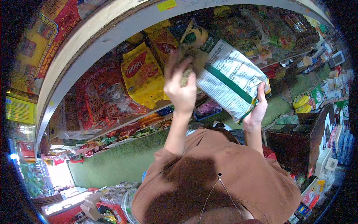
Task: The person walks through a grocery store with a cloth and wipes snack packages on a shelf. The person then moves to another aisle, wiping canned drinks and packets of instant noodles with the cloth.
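Note:
My right hand (256,112) grips a white and green snack bag (228,81) by its lower right corner, thumb on the printed face. The bag is tilted and bears small writing. My left hand (180,86) is raised beside the bag's left edge, its fingers curled and blurred by motion. In it is a brownish, cloth-like thing (197,60), too smeared to name surely, that overlaps the bag's upper left edge. Behind the left hand, a yellow Nabati snack bag (142,75) stands on the shelf.
Red snack packs (96,98) fill the shelf's left part, with plastic-wrapped goods (251,33) farther right. The pale curved shelf edge (112,23) arches above. A dark wooden cabinet (291,142) stands at my right. Lower left are a fan (130,205) and a red basket (116,208).

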{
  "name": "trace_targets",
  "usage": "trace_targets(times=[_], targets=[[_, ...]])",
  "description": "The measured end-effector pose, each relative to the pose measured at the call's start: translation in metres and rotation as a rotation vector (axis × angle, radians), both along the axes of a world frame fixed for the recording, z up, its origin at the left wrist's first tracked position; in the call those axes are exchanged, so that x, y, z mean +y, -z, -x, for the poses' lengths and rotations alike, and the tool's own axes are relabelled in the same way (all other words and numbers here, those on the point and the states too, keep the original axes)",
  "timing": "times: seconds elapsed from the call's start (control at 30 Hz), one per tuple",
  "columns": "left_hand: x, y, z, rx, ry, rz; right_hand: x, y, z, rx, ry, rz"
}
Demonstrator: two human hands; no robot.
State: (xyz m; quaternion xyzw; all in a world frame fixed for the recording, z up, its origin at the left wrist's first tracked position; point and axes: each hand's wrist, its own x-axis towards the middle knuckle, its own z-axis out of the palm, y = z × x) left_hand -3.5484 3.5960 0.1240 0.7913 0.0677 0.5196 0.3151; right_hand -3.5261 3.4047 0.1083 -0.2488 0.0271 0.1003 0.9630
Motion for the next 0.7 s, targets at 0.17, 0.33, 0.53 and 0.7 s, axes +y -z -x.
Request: trace_targets(times=[0.17, 0.33, 0.53, 0.7], targets=[[0.015, 0.014, -0.008, -0.147, -0.031, 0.374, -0.002, 0.003, -0.003, -0.013, -0.025, -0.057], [-0.024, 0.014, -0.003, -0.287, 0.217, 1.074, 0.003, -0.001, 0.0, 0.018, -0.002, -0.053], [-0.057, 0.015, -0.001, -0.277, 0.467, 1.423, 0.011, -0.011, 0.005, 0.043, 0.089, -0.058], [-0.075, 0.017, 0.012, -0.075, 0.687, 1.557, 0.015, -0.009, 0.0, -0.035, 0.222, -0.02]])
